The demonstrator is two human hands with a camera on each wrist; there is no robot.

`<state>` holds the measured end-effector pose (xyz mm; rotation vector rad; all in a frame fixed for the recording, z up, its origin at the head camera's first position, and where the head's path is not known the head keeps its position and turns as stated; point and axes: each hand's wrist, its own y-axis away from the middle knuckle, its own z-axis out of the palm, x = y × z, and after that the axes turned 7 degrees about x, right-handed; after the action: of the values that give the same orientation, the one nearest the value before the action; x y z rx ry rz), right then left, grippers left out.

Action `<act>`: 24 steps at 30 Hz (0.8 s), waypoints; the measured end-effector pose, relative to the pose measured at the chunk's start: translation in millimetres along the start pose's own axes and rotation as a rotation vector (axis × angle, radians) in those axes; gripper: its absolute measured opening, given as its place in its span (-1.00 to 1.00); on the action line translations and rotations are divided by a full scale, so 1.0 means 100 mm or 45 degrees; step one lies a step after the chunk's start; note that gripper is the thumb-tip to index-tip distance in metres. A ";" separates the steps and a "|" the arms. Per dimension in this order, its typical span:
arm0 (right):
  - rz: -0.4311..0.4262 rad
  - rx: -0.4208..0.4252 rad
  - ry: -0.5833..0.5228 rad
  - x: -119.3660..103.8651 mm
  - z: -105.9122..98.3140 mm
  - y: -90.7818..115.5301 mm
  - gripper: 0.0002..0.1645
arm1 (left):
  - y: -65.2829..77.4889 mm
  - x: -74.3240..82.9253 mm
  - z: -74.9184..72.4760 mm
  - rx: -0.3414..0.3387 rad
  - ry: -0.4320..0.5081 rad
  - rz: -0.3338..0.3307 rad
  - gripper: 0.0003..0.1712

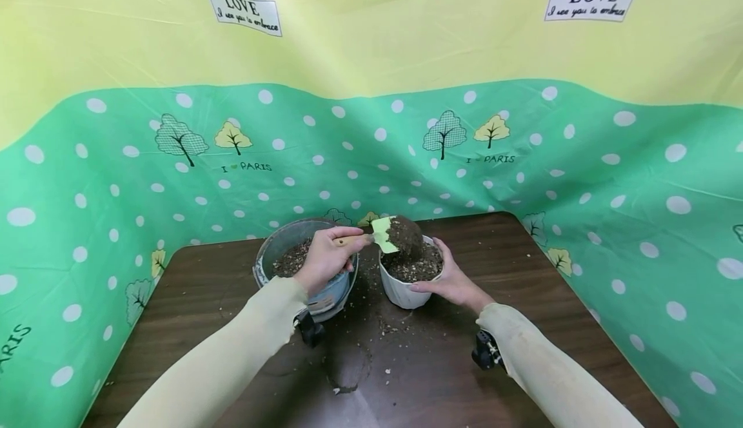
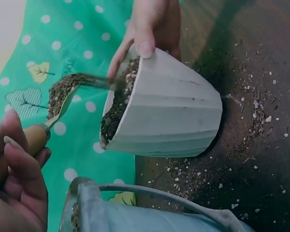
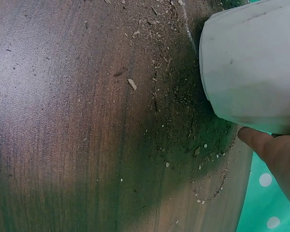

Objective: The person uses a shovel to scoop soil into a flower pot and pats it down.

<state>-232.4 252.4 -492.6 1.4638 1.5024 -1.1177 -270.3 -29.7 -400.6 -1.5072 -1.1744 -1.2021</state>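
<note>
My left hand (image 1: 325, 259) grips the wooden handle of a small trowel (image 1: 383, 234) with a light green blade. Dark soil (image 1: 406, 237) is heaped on the blade, over the mouth of a white ribbed flower pot (image 1: 400, 294). In the left wrist view, a blurred stream of soil drops from the blade (image 2: 66, 104) into the pot (image 2: 174, 111), which has soil inside. My right hand (image 1: 455, 281) holds the pot's right side, its thumb on the near rim. One finger (image 3: 256, 140) shows beside the pot's wall in the right wrist view.
A blue-grey bucket (image 1: 268, 247) with a handle and soil inside stands left of the pot. Spilled soil and pale bits (image 1: 395, 326) lie on the dark wooden table (image 1: 203, 312). A green and yellow printed cloth (image 1: 348, 151) hangs around the table.
</note>
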 end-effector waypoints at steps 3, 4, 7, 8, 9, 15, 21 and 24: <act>-0.021 0.006 0.011 0.01 0.02 0.00 0.48 | 0.00 -0.01 0.03 0.001 -0.010 0.019 -0.68; -0.026 0.008 0.007 0.02 0.02 0.00 0.48 | 0.00 -0.02 0.04 0.001 -0.008 0.021 -0.69; -0.033 0.011 -0.008 0.02 0.03 0.00 0.47 | 0.00 -0.04 0.04 -0.004 0.006 0.027 -0.71; -0.033 0.010 -0.009 0.02 0.03 -0.01 0.47 | 0.00 -0.04 0.04 -0.009 0.010 0.032 -0.70; -0.031 0.010 -0.011 0.03 0.03 -0.01 0.47 | 0.00 -0.04 0.04 -0.012 0.014 0.041 -0.70; -0.018 -0.004 0.000 0.03 0.02 -0.02 0.48 | -0.01 -0.05 0.06 -0.010 0.017 0.051 -0.70; -0.032 0.010 0.009 0.04 0.02 0.00 0.48 | 0.00 -0.07 0.13 0.005 -0.010 0.052 -0.70; -0.051 0.017 0.002 0.05 0.03 0.01 0.48 | 0.02 -0.09 0.17 -0.003 -0.054 0.061 -0.71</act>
<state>-232.4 251.6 -497.8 1.4494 1.5338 -1.1524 -266.4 -15.3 -412.0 -1.5608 -1.1590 -1.1446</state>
